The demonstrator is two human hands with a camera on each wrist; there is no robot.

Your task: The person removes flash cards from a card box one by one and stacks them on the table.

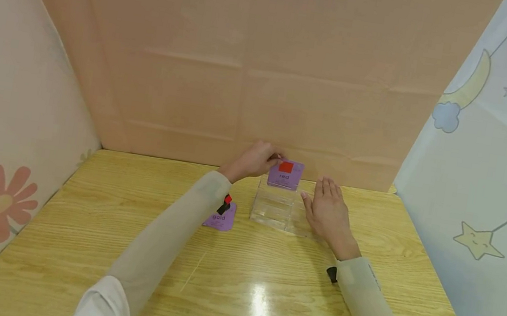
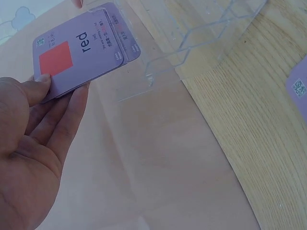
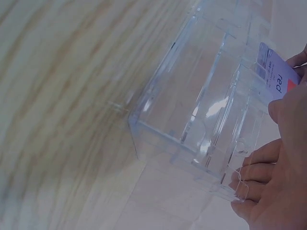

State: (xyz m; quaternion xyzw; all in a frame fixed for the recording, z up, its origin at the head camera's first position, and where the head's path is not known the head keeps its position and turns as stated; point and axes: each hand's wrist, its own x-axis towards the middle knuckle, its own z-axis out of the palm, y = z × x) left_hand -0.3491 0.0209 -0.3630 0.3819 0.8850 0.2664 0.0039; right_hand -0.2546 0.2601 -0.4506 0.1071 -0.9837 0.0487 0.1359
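Wood-grain desk (image 1: 214,288), tan backdrop (image 1: 251,43) behind. Near far edge: clear organiser (image 1: 268,221); purple "red" card (image 1: 286,178), left hand (image 1: 252,161) pinching it, lower edge in rear section. Right hand (image 1: 330,213): fingers straight, at organiser's right end. "gold" card (image 1: 223,222): left of organiser. Apparent step: slotting 1 card; next likely needs lowering, release.

My right hand (image 3: 288,167) has its fingertips at one corner of the clear holder (image 3: 165,136). By the holder's far edge, my left hand (image 3: 301,60) touches the purple "red" card (image 3: 274,72).

A tan backdrop (image 1: 270,46) and cartoon side panels (image 1: 490,155) screen a wooden table (image 1: 311,298) into a booth (image 1: 168,101).
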